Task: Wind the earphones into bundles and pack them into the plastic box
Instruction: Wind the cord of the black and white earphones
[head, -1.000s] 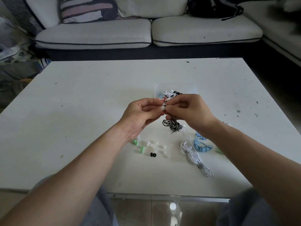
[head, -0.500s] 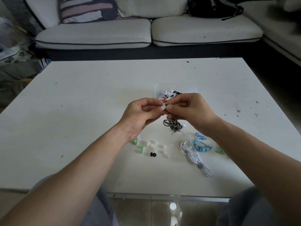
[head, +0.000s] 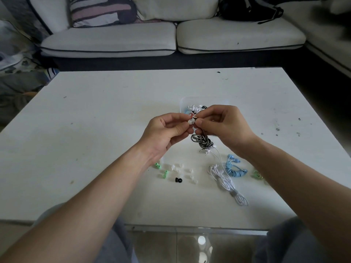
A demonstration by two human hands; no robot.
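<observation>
My left hand (head: 165,132) and my right hand (head: 226,126) meet above the table's middle, and both pinch the top end of a black-and-white striped earphone (head: 201,141), near a small white earbud tip (head: 190,122). The wound striped bundle hangs below my fingers, touching or just above the table. Behind my hands stands the clear plastic box (head: 183,102) with several wound earphones inside, partly hidden. On the table to the right lie a white earphone bundle (head: 227,182) and a blue bundle (head: 234,168).
Loose ear tips, green (head: 157,165), white (head: 189,170) and one black (head: 178,180), lie scattered near my left wrist. A green earphone (head: 257,174) peeks out beside my right forearm. The white table (head: 95,130) ends at a sofa (head: 171,38) behind.
My hands have stayed in nearly the same place. The fingers shift slightly on the striped earphone's end, and the bundle hangs as before.
</observation>
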